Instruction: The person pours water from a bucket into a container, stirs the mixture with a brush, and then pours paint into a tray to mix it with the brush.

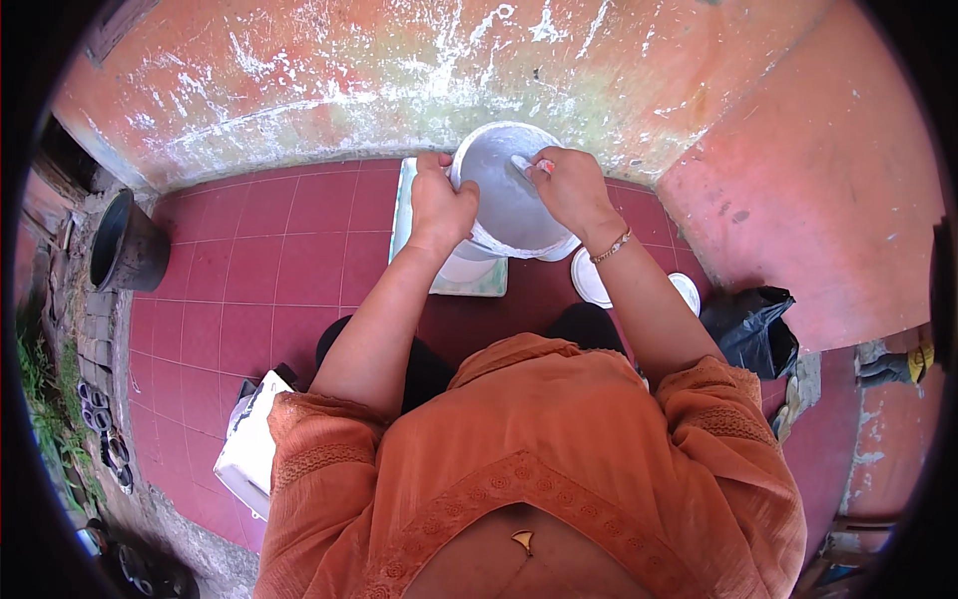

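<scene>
Two hands were busy at a white bucket [509,195] that was tipped toward the person, its open mouth facing up at them and its whitish, paint-coated inside showing. The left hand [441,205] was closed around the bucket's left rim, steadying it. The right hand [571,190] was closed around the handle of a brush [526,172] at the bucket's right rim, and the brush ran slantwise from that hand down and leftward into the bucket, its tip against the inner wall; the right hand was plainly the nearer one to the tool. How much paint lay inside I could not tell beyond the smeared coating. Beneath the bucket lay a pale flat board [404,215] on the red tiled floor [249,270], with the bucket's base resting over it. Just right of the bucket, lower down, lay a round white lid [587,280], and another white round piece [687,290] beyond that. Farther right sat a black plastic bag [750,324]. Well to the left of the bucket stood a dark pot [125,245] near the floor's edge, and behind the bucket rose a paint-streaked reddish wall [399,80].
</scene>
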The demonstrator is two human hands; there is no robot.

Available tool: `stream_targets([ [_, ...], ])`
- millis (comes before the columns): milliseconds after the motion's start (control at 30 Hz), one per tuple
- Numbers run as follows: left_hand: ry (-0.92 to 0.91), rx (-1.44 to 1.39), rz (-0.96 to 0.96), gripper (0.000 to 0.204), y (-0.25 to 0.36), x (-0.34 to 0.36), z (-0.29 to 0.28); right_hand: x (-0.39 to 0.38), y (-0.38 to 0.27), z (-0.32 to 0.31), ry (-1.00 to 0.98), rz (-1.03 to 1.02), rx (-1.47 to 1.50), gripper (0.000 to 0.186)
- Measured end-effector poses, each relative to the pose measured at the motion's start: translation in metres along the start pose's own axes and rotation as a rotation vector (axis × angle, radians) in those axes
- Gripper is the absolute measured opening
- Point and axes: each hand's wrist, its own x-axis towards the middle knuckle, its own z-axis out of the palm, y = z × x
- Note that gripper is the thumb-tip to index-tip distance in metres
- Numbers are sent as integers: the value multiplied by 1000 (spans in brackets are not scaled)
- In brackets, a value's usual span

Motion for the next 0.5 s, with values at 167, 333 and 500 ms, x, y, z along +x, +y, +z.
stream_targets([
  [167,-293,35,-89,46,2,3,-11,1,2,30,15,-392,190,10],
  [333,-321,107,-204,33,4,5,-21,10,-8,31,-215,-544,150,12],
  [500,-302,129,-265,35,8,14,-34,-5,-5,-10,-93,-498,214,16],
])
